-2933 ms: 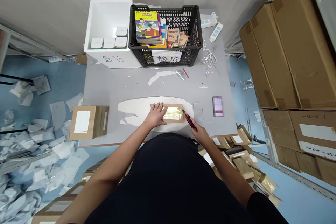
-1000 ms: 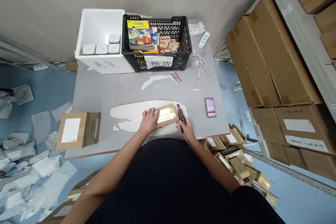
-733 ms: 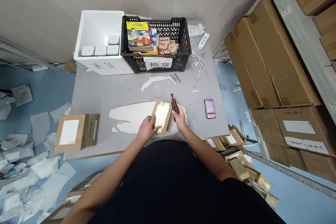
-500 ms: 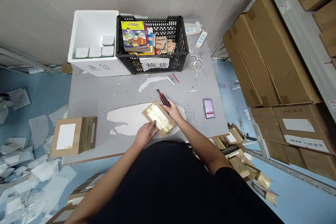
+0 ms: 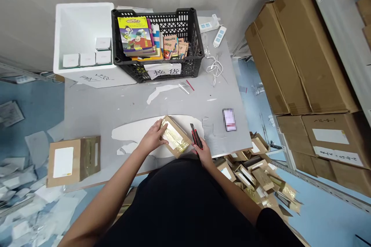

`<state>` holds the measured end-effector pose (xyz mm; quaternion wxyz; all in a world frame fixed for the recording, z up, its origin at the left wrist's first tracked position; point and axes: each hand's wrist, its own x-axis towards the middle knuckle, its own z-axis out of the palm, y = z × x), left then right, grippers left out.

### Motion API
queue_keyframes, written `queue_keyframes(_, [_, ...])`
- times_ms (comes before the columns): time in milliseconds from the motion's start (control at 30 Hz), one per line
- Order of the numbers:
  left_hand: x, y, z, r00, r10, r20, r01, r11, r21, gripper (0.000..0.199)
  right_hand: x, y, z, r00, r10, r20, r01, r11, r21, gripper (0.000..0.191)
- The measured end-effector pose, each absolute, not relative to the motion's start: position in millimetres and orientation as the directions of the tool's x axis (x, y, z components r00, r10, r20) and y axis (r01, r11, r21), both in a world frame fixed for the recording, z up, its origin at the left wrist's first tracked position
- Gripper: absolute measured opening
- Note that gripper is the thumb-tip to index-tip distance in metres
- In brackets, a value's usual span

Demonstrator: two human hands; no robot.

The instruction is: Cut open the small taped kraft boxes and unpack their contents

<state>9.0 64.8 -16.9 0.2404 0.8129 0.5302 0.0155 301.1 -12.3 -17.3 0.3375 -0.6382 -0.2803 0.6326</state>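
Observation:
A small cardboard box [image 5: 174, 138] with shiny tape and a white label lies tilted on white paper at the table's front edge. My left hand [image 5: 152, 137] grips its upper left end, thumb on the top face and fingers at the far edge. At the box's lower right corner, my right hand [image 5: 204, 153] is closed around a red and black utility knife [image 5: 196, 137], whose blade points up and away from me. White paper [image 5: 127, 131] spreads out under the box.
A black crate [image 5: 158, 73] of books and a white foam box [image 5: 84, 38] with small white boxes stand at the back. A larger carton [image 5: 65, 162] sits front left, a phone [image 5: 229, 119] on the right. Cables, power strips and a small plastic bag lie about; cartons fill the right side.
My right hand has drawn back toward me with the knife, from the box's far side to its near right corner. My left hand has moved up to the box's far left end.

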Motion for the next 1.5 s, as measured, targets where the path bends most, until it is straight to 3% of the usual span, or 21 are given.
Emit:
queue_keyframes(167, [21, 39, -11, 0.218, 0.952, -0.214, 0.929, -0.135, 0.345, 0.086, 284, 28, -13, 0.094, 0.806, -0.584, -0.203, -0.559, -0.804, 0.061])
queue_keyframes(367, [30, 4, 10, 0.009, 0.964, -0.267, 0.974, 0.053, 0.222, 0.078, 279, 89, -19, 0.004, 0.852, -0.523, -0.234, -0.508, -0.829, 0.062])
queue_keyframes(533, [37, 10, 12, 0.179, 0.958, -0.225, 0.975, -0.143, 0.168, 0.086, 283, 100, -22, -0.073, 0.850, -0.522, -0.176, -0.527, -0.832, 0.063])
queue_keyframes(700, [52, 37, 5, 0.408, 0.871, -0.275, 0.908, -0.357, 0.219, 0.096, 302, 66, -14, -0.016, 0.839, -0.543, -0.030, -0.544, -0.839, 0.075])
queue_keyframes(1133, [54, 48, 0, 0.433, 0.866, -0.250, 0.892, -0.374, 0.252, 0.099, 345, 12, -4, -0.080, 0.761, -0.644, 0.252, -0.610, -0.751, 0.067])
queue_keyframes(1500, [52, 48, -3, 0.441, 0.857, -0.265, 0.889, -0.378, 0.259, 0.101, 345, 14, -3, -0.172, 0.737, -0.653, 0.218, -0.618, -0.755, 0.072])
